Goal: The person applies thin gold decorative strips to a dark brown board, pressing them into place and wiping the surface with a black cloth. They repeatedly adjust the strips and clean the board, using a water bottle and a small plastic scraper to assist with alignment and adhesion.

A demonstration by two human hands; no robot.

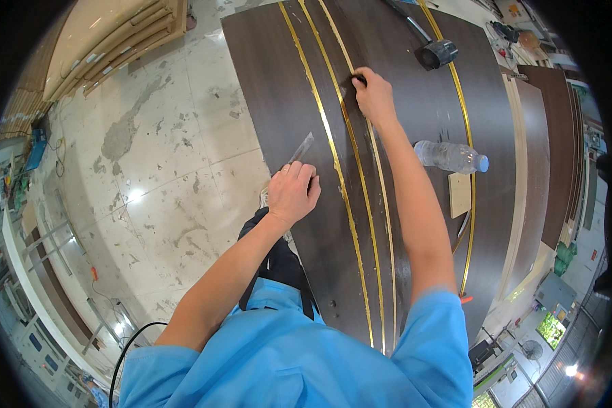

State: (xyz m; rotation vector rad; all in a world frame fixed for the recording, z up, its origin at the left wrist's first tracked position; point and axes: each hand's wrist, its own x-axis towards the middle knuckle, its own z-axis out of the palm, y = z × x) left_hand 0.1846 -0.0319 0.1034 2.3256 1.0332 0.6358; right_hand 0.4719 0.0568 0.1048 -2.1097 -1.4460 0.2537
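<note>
My left hand (294, 192) is closed around a knife (302, 147) near the left edge of a dark brown board (272, 75). Its flat, slant-tipped metal blade points forward and right; the fingers cover the handle. Farther ahead, my right hand (375, 98) is closed on a small dark object (360, 79), mostly hidden by the fingers. It rests at a thin pale strip (381, 170) running lengthwise on the board. Left of that strip lie two shiny gold strips, an inner one (352, 136) and an outer one (333, 146) with ragged edges.
A black-headed mallet (436, 54) lies at the far right of the board, by another gold strip (464, 109). Nearer are a clear plastic bottle (449, 156) on its side and a small wooden block (460, 195). Stacked panels (115, 41) stand far left on the stained tile floor (163, 136).
</note>
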